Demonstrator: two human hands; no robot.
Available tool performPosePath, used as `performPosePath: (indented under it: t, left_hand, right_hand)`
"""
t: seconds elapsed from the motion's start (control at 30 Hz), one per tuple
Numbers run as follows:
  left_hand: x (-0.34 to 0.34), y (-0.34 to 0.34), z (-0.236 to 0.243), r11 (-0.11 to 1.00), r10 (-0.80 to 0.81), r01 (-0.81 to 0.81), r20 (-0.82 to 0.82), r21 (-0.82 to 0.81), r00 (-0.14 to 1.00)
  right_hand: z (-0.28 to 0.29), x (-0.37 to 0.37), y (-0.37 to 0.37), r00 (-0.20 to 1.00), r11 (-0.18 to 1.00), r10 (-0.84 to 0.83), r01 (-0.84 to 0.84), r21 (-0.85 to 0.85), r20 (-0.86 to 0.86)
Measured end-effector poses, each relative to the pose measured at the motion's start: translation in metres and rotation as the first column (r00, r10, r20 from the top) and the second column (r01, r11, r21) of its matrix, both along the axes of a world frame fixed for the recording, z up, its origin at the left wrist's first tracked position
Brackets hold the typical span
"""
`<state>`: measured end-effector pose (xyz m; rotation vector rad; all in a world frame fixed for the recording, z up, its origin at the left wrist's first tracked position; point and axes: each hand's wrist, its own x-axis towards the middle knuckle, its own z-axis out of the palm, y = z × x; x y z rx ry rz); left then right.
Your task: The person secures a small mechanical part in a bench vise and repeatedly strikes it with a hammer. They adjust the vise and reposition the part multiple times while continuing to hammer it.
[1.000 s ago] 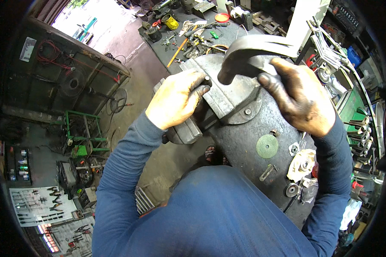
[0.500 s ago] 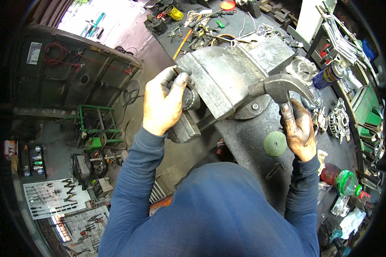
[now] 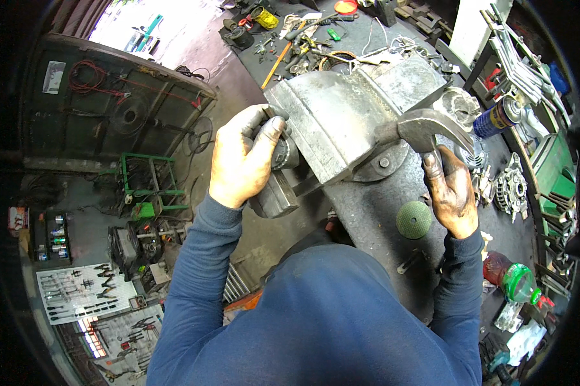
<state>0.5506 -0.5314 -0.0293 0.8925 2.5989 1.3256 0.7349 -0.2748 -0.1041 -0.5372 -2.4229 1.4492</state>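
My right hand [image 3: 455, 198], dark with grime, is closed around the handle of a claw hammer [image 3: 424, 128]. The hammer's head lies over the right side of the big metal vise [image 3: 332, 119], its curved claw pointing right. Most of the handle is hidden by my fingers. At the vise's left end, my left hand [image 3: 242, 157] grips a dark round metal part [image 3: 286, 155], thumb on top and fingers curled behind. The part sits right by the vise's front jaw [image 3: 276, 198]; whether it is clamped there I cannot tell.
On the workbench [image 3: 373, 206] lie a green abrasive disc [image 3: 413, 219], metal housings [image 3: 510, 186], a blue spray can [image 3: 498, 116] and a plastic bottle [image 3: 512, 276]. Loose tools and wires [image 3: 322, 58] clutter its far end. A tool board [image 3: 84, 293] hangs at lower left.
The whole view has shifted slightly. My left hand has moved a little left and down in the picture; both hands keep their grips, and the hammer stays over the vise.
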Motion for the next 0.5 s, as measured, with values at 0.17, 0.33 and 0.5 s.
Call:
performPosePath:
  t: [0.17,0.33,0.5]
  left_hand:
    - [-0.007,0.001,0.003,0.973,-0.183,0.115,-0.361,-0.202,0.914]
    - [-0.005,-0.001,0.010,0.955,-0.262,0.178,-0.399,-0.236,0.878]
    - [-0.005,0.004,0.010,0.948,-0.294,0.209,-0.414,-0.238,0.861]
  right_hand:
    - [0.036,-0.027,0.012,0.976,0.947,0.212,-0.191,0.258,-0.057]
    - [0.119,-0.061,0.020,0.895,0.931,0.263,-0.138,0.338,-0.360]
    - [0.123,-0.090,0.024,0.676,0.760,0.430,0.087,0.644,-0.599]
